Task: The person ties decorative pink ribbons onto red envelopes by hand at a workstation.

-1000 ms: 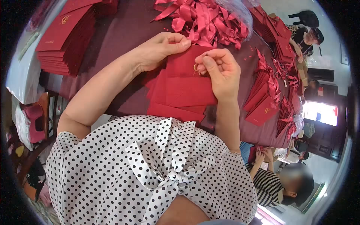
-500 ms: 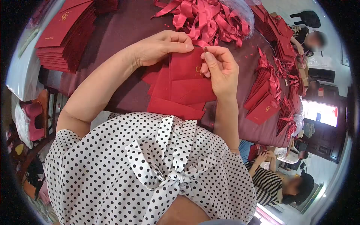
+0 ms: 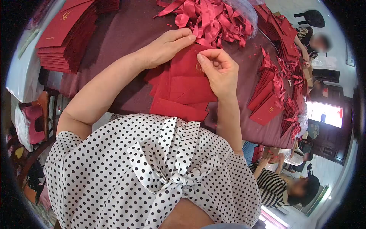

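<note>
A red paper envelope [image 3: 185, 65] with a gold logo lies in front of me on top of several others like it. My left hand [image 3: 171, 45] is closed in a pinch at its upper edge, apparently on a strand of red satin ribbon [image 3: 199, 41]. In front of the envelope's upper right part, my right hand [image 3: 221, 71] has thumb and forefinger pressed together; what they pinch is too small to make out. Just beyond both hands lies a heap of loose red ribbons [image 3: 213, 21], partly in clear plastic.
A tall stack of red envelopes [image 3: 65, 36] stands at the left on the dark red tablecloth [image 3: 131, 28]. Ribboned envelopes [image 3: 268, 108] lie fanned at the right. A person in a striped top [image 3: 272, 187] sits at the lower right, another person [image 3: 305, 40] at the upper right.
My right hand has moved left and slightly down over the envelope. My left hand has shifted slightly up, its fingers straighter, and the ribbon stretched between the hands no longer shows.
</note>
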`<state>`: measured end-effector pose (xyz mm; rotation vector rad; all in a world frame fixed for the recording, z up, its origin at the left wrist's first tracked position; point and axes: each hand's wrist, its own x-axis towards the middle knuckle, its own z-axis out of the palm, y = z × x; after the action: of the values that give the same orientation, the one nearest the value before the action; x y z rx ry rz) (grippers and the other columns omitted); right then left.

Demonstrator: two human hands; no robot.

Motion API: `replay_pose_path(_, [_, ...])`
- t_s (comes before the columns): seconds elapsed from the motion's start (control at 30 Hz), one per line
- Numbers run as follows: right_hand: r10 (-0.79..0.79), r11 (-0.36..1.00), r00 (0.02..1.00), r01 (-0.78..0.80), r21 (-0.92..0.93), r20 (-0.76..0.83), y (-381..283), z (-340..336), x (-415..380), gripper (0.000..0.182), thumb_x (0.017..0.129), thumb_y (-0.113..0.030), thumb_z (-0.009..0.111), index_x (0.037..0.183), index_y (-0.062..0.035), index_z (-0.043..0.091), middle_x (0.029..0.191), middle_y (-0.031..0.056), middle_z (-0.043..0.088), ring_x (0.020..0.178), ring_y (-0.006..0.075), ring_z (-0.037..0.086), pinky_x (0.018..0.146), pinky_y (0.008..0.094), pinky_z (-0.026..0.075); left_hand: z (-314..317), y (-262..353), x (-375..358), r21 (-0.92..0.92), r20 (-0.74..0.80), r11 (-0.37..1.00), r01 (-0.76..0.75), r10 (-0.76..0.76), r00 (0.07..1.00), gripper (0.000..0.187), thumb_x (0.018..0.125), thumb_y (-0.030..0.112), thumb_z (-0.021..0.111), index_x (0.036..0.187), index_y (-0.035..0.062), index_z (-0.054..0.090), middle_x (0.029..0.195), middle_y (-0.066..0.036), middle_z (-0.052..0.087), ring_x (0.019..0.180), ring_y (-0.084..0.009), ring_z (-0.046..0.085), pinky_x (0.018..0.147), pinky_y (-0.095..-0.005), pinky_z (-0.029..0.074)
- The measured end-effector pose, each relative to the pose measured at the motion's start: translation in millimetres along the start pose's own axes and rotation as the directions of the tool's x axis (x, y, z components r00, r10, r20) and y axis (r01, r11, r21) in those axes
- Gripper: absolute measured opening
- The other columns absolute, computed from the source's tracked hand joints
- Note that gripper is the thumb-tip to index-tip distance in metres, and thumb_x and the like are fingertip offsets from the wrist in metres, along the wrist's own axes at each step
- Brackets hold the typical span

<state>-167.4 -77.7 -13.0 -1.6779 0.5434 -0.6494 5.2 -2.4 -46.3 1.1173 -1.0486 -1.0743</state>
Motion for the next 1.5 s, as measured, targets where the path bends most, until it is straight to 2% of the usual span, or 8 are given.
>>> replay_pose_path(0.23, [-0.022, 0.980, 0.997, 0.008, -0.200, -0.068, -6, 8, 2, 0.007, 0.082, -0.005, 0.068, 0.085, 0.0001, 0.065, 0.070, -0.0007, 0.063, 0.058, 0.0024, 0.053, 0.053, 0.0188, 0.044, -6, -2, 1, 0.346, 0.046, 0.905, -0.247, 0.247, 0.968, 0.023, 0.099, 0.021, 0.046, 0.090, -0.0001, 0.050, 0.092, -0.003, 0.045, 0.092, -0.0131, 0.043, 0.088, -0.0271, 0.035])
replay_pose_path(0.43, [-0.064, 0.850, 0.997, 0.072, -0.522, 0.034, -26, 8, 3, 0.009, 0.081, -0.009, 0.065, 0.083, -0.0007, 0.063, 0.072, 0.0102, 0.063, 0.056, 0.0167, 0.059, 0.054, 0.0301, 0.049, -2, -2, 0, 0.477, 0.112, 0.747, -0.462, 0.470, 0.876, 0.018, 0.095, 0.016, 0.051, 0.087, -0.0001, 0.048, 0.093, -0.008, 0.045, 0.093, -0.0207, 0.044, 0.088, -0.0309, 0.035])
replay_pose_path(0.5, [-0.379, 0.416, 0.882, 0.433, -0.800, 0.281, -34, 14, 4, 0.008, 0.083, -0.010, 0.062, 0.086, -0.0027, 0.058, 0.077, 0.0126, 0.061, 0.063, 0.0280, 0.061, 0.056, 0.0393, 0.050, 1, 2, -1, 0.543, 0.125, 0.663, -0.516, 0.544, 0.830, 0.017, 0.093, 0.014, 0.053, 0.086, 0.0002, 0.047, 0.093, -0.009, 0.045, 0.093, -0.0231, 0.045, 0.088, -0.0317, 0.035])
replay_pose_path(0.57, [-0.375, 0.384, 0.876, 0.444, -0.809, 0.303, -39, 17, 5, 0.009, 0.085, -0.011, 0.059, 0.089, -0.0044, 0.054, 0.080, 0.0135, 0.058, 0.069, 0.0339, 0.060, 0.058, 0.0452, 0.049, 3, 10, -1, 0.565, 0.116, 0.568, -0.599, 0.664, 0.739, 0.013, 0.090, 0.011, 0.056, 0.084, 0.0007, 0.050, 0.090, -0.011, 0.045, 0.088, -0.0265, 0.044, 0.084, -0.0350, 0.036])
replay_pose_path(0.67, [-0.398, 0.414, 0.871, 0.450, -0.791, 0.287, -46, 15, 10, 0.016, 0.083, -0.013, 0.064, 0.091, -0.0035, 0.054, 0.077, 0.0140, 0.061, 0.067, 0.0322, 0.062, 0.058, 0.0426, 0.050, -5, 23, -4, 0.476, 0.108, 0.698, -0.535, 0.558, 0.823, 0.016, 0.094, 0.014, 0.050, 0.087, 0.0003, 0.051, 0.088, -0.010, 0.049, 0.090, -0.0271, 0.046, 0.085, -0.0366, 0.037])
replay_pose_path(0.73, [-0.010, 0.861, 0.996, 0.055, -0.506, 0.091, -55, 9, 8, 0.026, 0.080, -0.016, 0.070, 0.097, -0.0033, 0.054, 0.074, 0.0141, 0.064, 0.065, 0.0301, 0.064, 0.058, 0.0391, 0.050, -6, 29, -6, 0.452, 0.162, 0.712, -0.537, 0.526, 0.835, 0.021, 0.095, 0.017, 0.047, 0.086, -0.0007, 0.054, 0.090, -0.009, 0.053, 0.095, -0.0241, 0.048, 0.087, -0.0345, 0.038])
replay_pose_path(1.03, [-0.274, 0.704, 0.947, 0.316, -0.636, 0.168, -47, 7, -23, 0.022, 0.077, -0.013, 0.074, 0.092, -0.0039, 0.061, 0.076, 0.0101, 0.059, 0.063, 0.0228, 0.061, 0.055, 0.0324, 0.048, -16, 47, -16, 0.378, 0.399, 0.881, -0.287, 0.124, 0.908, 0.016, 0.089, 0.014, 0.056, 0.084, 0.0005, 0.062, 0.087, -0.005, 0.057, 0.094, -0.0204, 0.048, 0.088, -0.0331, 0.038])
replay_pose_path(1.5, [-0.340, 0.617, 0.884, 0.466, -0.634, 0.320, -53, 3, -21, 0.020, 0.075, -0.011, 0.075, 0.089, -0.0048, 0.062, 0.079, 0.0049, 0.055, 0.057, 0.0171, 0.056, 0.050, 0.0308, 0.045, -14, 55, -14, 0.379, 0.596, 0.722, -0.579, 0.288, 0.749, 0.010, 0.073, 0.008, 0.064, 0.075, 0.0005, 0.058, 0.086, -0.007, 0.050, 0.093, -0.0255, 0.046, 0.086, -0.0360, 0.038])
